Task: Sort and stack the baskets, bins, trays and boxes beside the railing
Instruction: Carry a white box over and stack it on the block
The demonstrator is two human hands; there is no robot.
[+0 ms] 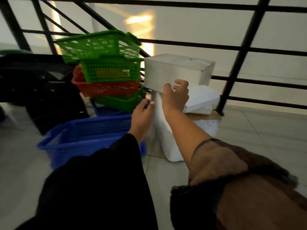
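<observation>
Both hands on the white boxes by the railing [240, 52].
Right hand [176, 97] grips the lower near corner of the grey-white box [174, 70] on top of the pile; left hand [142, 113] rests flat, fingers straight, against the tall white box [163, 130] below. Just left: green baskets [106, 55] stacked over a red basket [106, 87], blue basket [86, 135] on the floor.
</observation>
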